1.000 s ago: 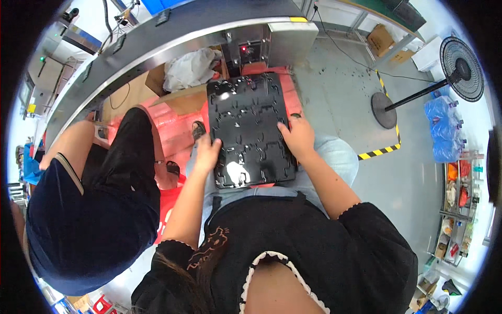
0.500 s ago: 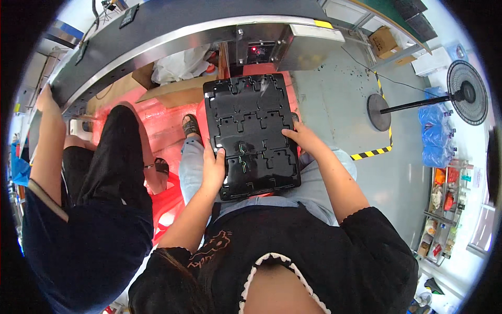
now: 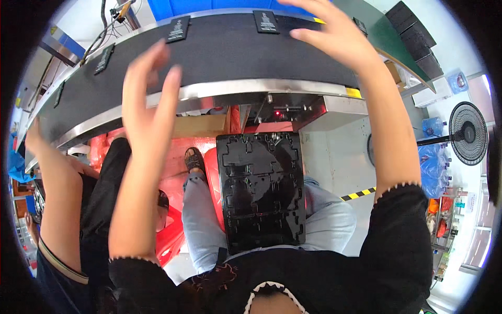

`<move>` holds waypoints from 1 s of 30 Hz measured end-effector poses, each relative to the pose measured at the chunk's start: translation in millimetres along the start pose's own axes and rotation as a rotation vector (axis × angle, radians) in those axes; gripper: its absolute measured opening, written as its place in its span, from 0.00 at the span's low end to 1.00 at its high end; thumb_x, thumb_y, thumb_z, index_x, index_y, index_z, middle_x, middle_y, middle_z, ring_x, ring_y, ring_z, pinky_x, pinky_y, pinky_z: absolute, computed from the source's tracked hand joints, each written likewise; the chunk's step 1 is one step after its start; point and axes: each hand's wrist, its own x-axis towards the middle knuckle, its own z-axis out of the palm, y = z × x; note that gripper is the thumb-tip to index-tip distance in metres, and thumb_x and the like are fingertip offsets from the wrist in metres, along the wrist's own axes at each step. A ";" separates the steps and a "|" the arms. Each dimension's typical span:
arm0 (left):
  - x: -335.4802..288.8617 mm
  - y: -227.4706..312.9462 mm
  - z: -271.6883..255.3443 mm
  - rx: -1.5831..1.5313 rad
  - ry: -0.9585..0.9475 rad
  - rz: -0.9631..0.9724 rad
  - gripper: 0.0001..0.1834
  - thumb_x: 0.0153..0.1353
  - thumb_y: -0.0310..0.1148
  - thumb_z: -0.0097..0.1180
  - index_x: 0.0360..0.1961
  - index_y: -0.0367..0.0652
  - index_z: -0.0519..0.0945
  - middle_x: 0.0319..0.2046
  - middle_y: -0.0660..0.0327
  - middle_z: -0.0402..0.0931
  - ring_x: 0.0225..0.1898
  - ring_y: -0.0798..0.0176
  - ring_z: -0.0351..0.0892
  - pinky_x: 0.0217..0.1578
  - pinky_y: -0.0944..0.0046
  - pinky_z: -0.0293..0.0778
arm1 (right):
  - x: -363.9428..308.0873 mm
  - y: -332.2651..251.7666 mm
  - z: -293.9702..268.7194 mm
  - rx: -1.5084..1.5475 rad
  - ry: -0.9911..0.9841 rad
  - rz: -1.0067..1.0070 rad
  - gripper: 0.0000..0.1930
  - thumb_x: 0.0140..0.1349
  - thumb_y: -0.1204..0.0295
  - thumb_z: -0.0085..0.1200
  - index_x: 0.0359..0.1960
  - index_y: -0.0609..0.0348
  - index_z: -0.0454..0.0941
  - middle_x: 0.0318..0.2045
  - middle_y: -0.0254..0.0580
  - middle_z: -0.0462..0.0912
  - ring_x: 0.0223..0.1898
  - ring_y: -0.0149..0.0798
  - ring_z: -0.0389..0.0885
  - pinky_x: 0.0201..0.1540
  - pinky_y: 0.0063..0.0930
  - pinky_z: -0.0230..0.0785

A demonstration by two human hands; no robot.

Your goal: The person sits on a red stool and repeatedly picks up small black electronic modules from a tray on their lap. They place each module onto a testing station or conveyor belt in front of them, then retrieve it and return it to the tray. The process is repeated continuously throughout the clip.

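A black moulded plastic tray (image 3: 264,191) with stepped pockets lies across my lap, touched by neither hand. Over the near edge of the dark conveyor belt (image 3: 225,57), my left hand (image 3: 144,99) is raised with fingers and thumb spread, slightly blurred; it holds nothing. My right hand (image 3: 337,39) reaches over the belt farther right, thumb and fingers apart, with nothing seen between them. Just left of its thumb lies a flat black rectangular pack (image 3: 266,22) with pale print. A similar pack (image 3: 178,29) lies beyond my left hand's fingertips.
More flat packs (image 3: 104,58) lie along the belt to the left. A blue bin (image 3: 209,5) stands behind it. At left, a co-worker's arm (image 3: 57,183) reaches to the belt. A metal control box (image 3: 334,112) hangs under the belt; a black fan (image 3: 468,133) stands at right.
Both my hands have let go of the tray and risen forward over the belt. The tray now rests on my lap. The view has tilted up, showing the packs on the belt.
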 end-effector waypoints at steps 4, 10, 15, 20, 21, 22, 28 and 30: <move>109.8 -116.8 43.9 0.369 -0.099 0.307 0.43 0.51 0.43 0.67 0.68 0.53 0.63 0.66 0.43 0.58 0.68 0.44 0.57 0.66 0.50 0.56 | 47.3 91.0 65.7 -0.271 -0.219 0.069 0.41 0.47 0.66 0.67 0.66 0.56 0.64 0.61 0.56 0.70 0.63 0.49 0.69 0.66 0.37 0.59; 133.3 -118.5 68.7 0.236 -0.656 -0.044 0.51 0.45 0.53 0.70 0.70 0.61 0.60 0.68 0.39 0.55 0.71 0.43 0.51 0.68 0.50 0.48 | 51.7 47.0 20.8 -0.357 -0.537 0.390 0.46 0.42 0.67 0.67 0.66 0.62 0.61 0.61 0.61 0.66 0.63 0.56 0.64 0.66 0.39 0.58; 108.7 -67.2 83.2 0.013 -0.461 0.039 0.53 0.45 0.43 0.71 0.69 0.37 0.56 0.60 0.46 0.67 0.60 0.46 0.70 0.66 0.48 0.57 | -15.2 4.9 11.2 -0.420 0.080 0.023 0.44 0.40 0.67 0.66 0.63 0.67 0.61 0.53 0.61 0.68 0.56 0.58 0.67 0.62 0.43 0.62; 118.0 -65.4 108.2 0.399 -0.239 0.270 0.55 0.40 0.47 0.73 0.67 0.36 0.60 0.59 0.43 0.69 0.61 0.46 0.68 0.66 0.47 0.54 | -64.0 -51.9 -5.0 -0.199 0.284 0.021 0.38 0.44 0.69 0.65 0.61 0.61 0.67 0.53 0.53 0.72 0.55 0.51 0.70 0.59 0.39 0.64; 123.2 -63.6 119.1 0.439 -0.322 0.241 0.55 0.41 0.49 0.73 0.68 0.42 0.60 0.61 0.46 0.68 0.63 0.47 0.66 0.66 0.49 0.54 | -74.0 -52.3 -4.3 -0.172 0.348 0.013 0.36 0.44 0.70 0.64 0.60 0.59 0.69 0.52 0.51 0.74 0.55 0.49 0.72 0.58 0.38 0.65; 129.2 -63.3 128.7 0.486 -0.404 0.211 0.54 0.41 0.52 0.72 0.69 0.49 0.60 0.62 0.50 0.68 0.64 0.47 0.65 0.67 0.52 0.54 | -83.3 -54.8 -7.3 -0.174 0.282 0.046 0.44 0.38 0.70 0.66 0.64 0.59 0.65 0.56 0.53 0.70 0.58 0.53 0.68 0.61 0.40 0.62; 143.4 -76.5 140.5 0.191 -0.555 0.129 0.51 0.41 0.47 0.73 0.68 0.47 0.64 0.60 0.52 0.71 0.63 0.49 0.68 0.64 0.56 0.60 | -119.8 -99.3 -20.0 -0.010 0.165 0.083 0.44 0.36 0.71 0.66 0.63 0.61 0.66 0.58 0.54 0.69 0.58 0.54 0.69 0.61 0.43 0.61; 124.4 -14.9 144.3 0.136 -0.502 0.169 0.54 0.40 0.47 0.73 0.66 0.37 0.62 0.61 0.44 0.66 0.64 0.46 0.64 0.68 0.44 0.48 | -153.0 -114.1 -20.3 0.043 0.061 0.172 0.44 0.36 0.72 0.66 0.62 0.62 0.66 0.58 0.56 0.69 0.58 0.55 0.69 0.61 0.43 0.61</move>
